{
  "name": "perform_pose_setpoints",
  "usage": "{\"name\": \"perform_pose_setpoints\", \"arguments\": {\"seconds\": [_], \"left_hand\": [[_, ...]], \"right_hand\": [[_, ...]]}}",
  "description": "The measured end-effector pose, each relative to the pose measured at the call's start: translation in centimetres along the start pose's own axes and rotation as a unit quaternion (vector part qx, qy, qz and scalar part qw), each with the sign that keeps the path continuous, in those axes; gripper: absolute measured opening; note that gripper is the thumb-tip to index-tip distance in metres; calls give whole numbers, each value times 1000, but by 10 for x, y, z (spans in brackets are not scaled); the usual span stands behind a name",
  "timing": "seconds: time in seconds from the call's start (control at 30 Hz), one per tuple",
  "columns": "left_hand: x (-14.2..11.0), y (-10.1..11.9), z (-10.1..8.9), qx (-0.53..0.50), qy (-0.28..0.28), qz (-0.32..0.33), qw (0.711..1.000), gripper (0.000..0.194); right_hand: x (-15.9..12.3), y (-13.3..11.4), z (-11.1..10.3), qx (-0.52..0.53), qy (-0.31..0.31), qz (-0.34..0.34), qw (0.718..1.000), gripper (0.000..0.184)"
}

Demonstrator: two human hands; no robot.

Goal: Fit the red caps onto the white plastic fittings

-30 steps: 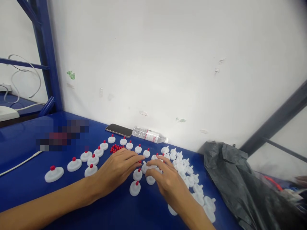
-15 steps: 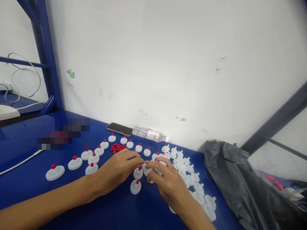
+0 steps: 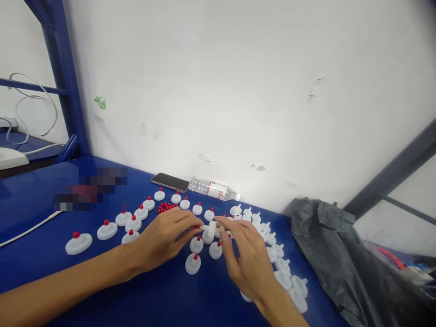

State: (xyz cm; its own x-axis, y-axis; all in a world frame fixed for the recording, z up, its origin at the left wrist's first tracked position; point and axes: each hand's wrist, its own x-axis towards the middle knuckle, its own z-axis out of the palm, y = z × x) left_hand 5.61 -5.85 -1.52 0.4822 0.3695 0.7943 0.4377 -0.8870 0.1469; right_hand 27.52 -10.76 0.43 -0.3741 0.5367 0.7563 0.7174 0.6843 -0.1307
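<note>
My left hand (image 3: pixel 165 238) pinches a small red tip cap (image 3: pixel 196 226) between thumb and fingertips, at the spout of a white nozzle lid. That white nozzle lid (image 3: pixel 211 230) is turned on its side, its spout toward the left, and my right hand (image 3: pixel 247 250) grips it by the fingertips. Below them on the table stand white lids with red tips, such as one lid (image 3: pixel 192 264) and another lid (image 3: pixel 215 250). Behind my left fingers lies a pile of loose red caps (image 3: pixel 166 207), partly hidden.
White lids with red tips, like this lid (image 3: pixel 78 244), stand spread on the blue table (image 3: pixel 163 299). Lids without red tips (image 3: pixel 282 265) cluster at the right. A phone (image 3: pixel 169 181) and a plastic bottle (image 3: pixel 214 188) lie by the wall. A black plastic bag (image 3: pixel 323 240) lies right.
The white lid between my hands has come up and tilted onto its side. My right fingers have drawn slightly right, uncovering a red-tipped lid below.
</note>
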Motion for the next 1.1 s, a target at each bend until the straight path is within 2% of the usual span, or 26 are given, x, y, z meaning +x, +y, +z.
{"name": "perform_pose_setpoints", "arguments": {"seconds": [0.2, 0.4, 0.53, 0.67, 0.83, 1.1], "left_hand": [[-3, 1, 0, 2, 12, 26, 1000, 16], [-4, 7, -1, -21, -35, 85, 996, 19], [-2, 9, -1, -16, -29, 123, 992, 18], [-2, 12, -3, 0, -40, 129, 991, 22], [-5, 13, -4, 14, -43, 136, 990, 32], [-3, 9, -7, 34, -41, 116, 992, 33]], "right_hand": [[-7, -5, 9, 12, -64, 10, 998, 42], [-9, -10, 6, 61, -97, 57, 992, 47], [-9, -14, 6, 83, -92, 63, 990, 47], [-8, -16, 9, 125, -80, 95, 984, 47], [-7, -14, 10, 137, -42, 97, 985, 49], [-2, -9, 6, 139, 4, 48, 989, 41]]}}
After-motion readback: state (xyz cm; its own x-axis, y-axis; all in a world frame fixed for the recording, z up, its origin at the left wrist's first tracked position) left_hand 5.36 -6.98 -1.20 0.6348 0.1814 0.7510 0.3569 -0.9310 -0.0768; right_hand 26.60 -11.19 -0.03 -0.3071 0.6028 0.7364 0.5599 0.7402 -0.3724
